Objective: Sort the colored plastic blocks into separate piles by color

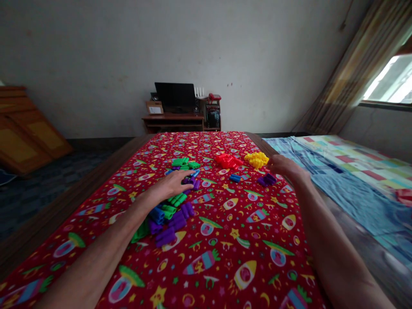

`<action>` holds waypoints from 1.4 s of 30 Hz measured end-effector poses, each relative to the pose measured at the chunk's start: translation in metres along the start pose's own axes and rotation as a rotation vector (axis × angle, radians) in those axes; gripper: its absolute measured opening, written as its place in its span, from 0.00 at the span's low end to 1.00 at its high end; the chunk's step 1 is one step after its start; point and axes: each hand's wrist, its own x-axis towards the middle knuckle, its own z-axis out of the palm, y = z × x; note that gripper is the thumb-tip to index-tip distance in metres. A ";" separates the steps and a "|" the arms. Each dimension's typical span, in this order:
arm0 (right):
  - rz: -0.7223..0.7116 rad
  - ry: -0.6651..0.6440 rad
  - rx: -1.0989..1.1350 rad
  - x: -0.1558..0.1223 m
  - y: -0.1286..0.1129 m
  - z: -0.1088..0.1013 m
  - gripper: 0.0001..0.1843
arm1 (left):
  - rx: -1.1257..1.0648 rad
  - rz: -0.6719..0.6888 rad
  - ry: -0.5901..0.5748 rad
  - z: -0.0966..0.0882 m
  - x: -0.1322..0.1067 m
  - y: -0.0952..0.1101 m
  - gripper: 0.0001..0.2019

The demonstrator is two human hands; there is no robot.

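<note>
My left hand (174, 184) rests low over a mixed heap, its thumb and fingers apart around purple blocks (195, 183). Green blocks (177, 199), more purple blocks (177, 221) and a blue block (156, 215) lie beneath and nearer to me. Beyond the fingers are other green blocks (182, 162). On the right, my right hand (285, 165) is just beside a pile of yellow blocks (256, 160), fingers curled; whatever they hold is hidden. Purple blocks (267, 180) sit below it, with blue blocks (235, 178) and a red pile (228, 161) to the left.
A red patterned cloth (219, 266) covers the surface, with a dark wooden edge (106, 184) at left. To the right is a bed with a blue sheet (337, 197). A desk (174, 116) with a monitor (176, 97) stands at the far wall; a wooden cabinet (32, 128) is left.
</note>
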 end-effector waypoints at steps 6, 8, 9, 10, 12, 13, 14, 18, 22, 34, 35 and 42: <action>-0.383 0.058 0.054 -0.016 -0.074 0.002 0.13 | -0.077 0.008 0.038 -0.001 -0.001 0.021 0.17; -0.576 0.043 0.125 -0.025 -0.101 0.016 0.12 | -0.119 -0.028 0.062 -0.003 0.000 0.023 0.17; -0.663 0.052 0.167 -0.028 -0.114 0.025 0.11 | -0.133 -0.044 0.066 -0.004 0.001 0.023 0.18; -0.747 0.075 0.207 -0.031 -0.126 0.036 0.11 | -0.140 -0.058 0.069 -0.006 0.001 0.023 0.19; -0.888 0.146 0.249 -0.036 -0.144 0.059 0.15 | -0.133 -0.078 0.076 -0.009 0.000 0.021 0.20; -0.949 0.183 0.246 -0.037 -0.151 0.070 0.19 | -0.119 -0.085 0.080 -0.010 0.000 0.021 0.20; -0.996 0.210 0.229 -0.038 -0.157 0.078 0.21 | -0.101 -0.094 0.087 -0.010 0.000 0.020 0.20; -0.988 0.225 0.152 -0.038 -0.164 0.093 0.20 | -0.039 -0.125 0.094 -0.012 -0.001 0.022 0.19; -0.845 0.182 0.150 -0.038 -0.162 0.088 0.14 | -0.036 -0.095 0.073 -0.011 -0.001 0.026 0.19; -0.852 0.176 0.288 -0.035 -0.172 0.099 0.20 | -0.178 0.090 -0.052 0.002 0.000 0.017 0.22; -0.856 0.172 0.264 -0.034 -0.170 0.098 0.16 | -0.167 0.079 -0.051 0.001 0.000 0.019 0.21; -0.711 0.173 0.167 -0.035 -0.131 0.055 0.10 | -0.106 0.024 -0.055 -0.004 -0.002 0.024 0.19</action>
